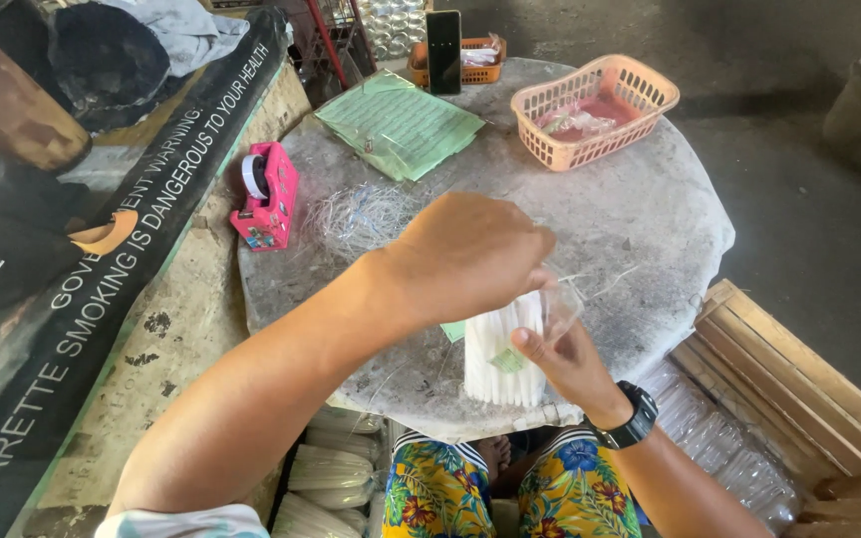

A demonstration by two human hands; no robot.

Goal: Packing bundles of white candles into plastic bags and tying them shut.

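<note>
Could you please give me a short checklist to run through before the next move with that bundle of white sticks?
1. Clear plastic bag of white sticks stands upright on the round grey stone table: ok.
2. Right hand steadies the bag from the side: ok.
3. Left hand is at the bag's open top: ok; whether its fingers pinch the plastic, cannot tell.
4. Small green slip sits inside against the sticks: ok.
5. Pink tape dispenser lies on the table, apart from both hands: ok.
6. Bag's mouth is closed: not ok, it gapes.
</note>
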